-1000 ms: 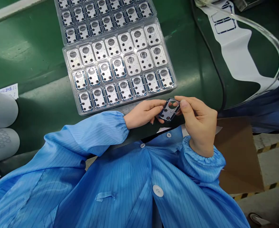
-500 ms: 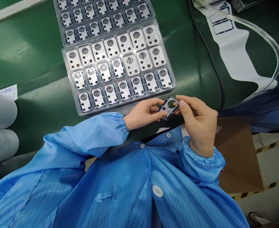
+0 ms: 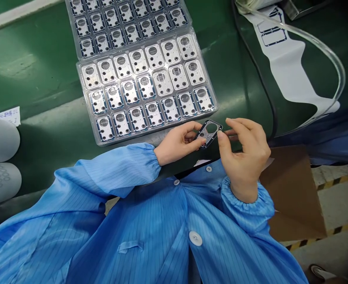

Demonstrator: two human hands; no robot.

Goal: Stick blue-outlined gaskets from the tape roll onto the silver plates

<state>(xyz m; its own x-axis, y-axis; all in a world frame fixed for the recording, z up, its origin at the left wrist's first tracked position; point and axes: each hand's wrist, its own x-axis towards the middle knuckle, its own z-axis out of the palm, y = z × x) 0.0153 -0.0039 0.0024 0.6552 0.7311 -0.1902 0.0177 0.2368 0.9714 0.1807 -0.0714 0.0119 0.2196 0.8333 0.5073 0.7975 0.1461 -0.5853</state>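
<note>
My left fingers (image 3: 196,146) pinch a plate (image 3: 209,137) near the worktop's (image 3: 230,83) front edge — right fingers (image 3: 225,148) spread — slackness could drop it.

plate (image 3: 209,137) silver, edged dark blue; coat (image 3: 162,221) blue, dark pinstripes; table (image 3: 32,79) green; floor tape (image 3: 339,229) black-yellow striped

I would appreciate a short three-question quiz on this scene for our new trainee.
1. True or false: the left hand holds a metal plate.
2. Fill in: the nearer tray holds ___ rows of parts.
3. Choose: the right hand is
A) inside the nearer tray
B) beside the metal plate
C) on the left sleeve

Key: 1 true; 2 three; 3 B.
</note>
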